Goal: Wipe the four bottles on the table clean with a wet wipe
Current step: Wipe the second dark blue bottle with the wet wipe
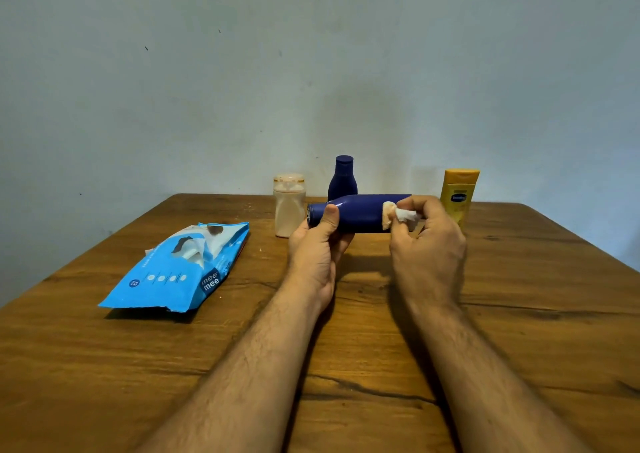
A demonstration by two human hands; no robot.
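Note:
My left hand [317,248] grips the cap end of a large dark blue bottle [360,214], held level above the table with the cap pointing left. Against the bottle's right end, my right hand [427,241] presses a crumpled white wet wipe [398,214]. Behind them stand three more bottles: a pale beige bottle [289,206] with a clear cap, a smaller dark blue bottle [343,179], and a yellow bottle [459,193] partly hidden by my right hand.
A blue wet wipe pack [180,272] lies open on the left of the wooden table [346,366], a white wipe sticking out of its slot. A bare wall rises behind the table's far edge.

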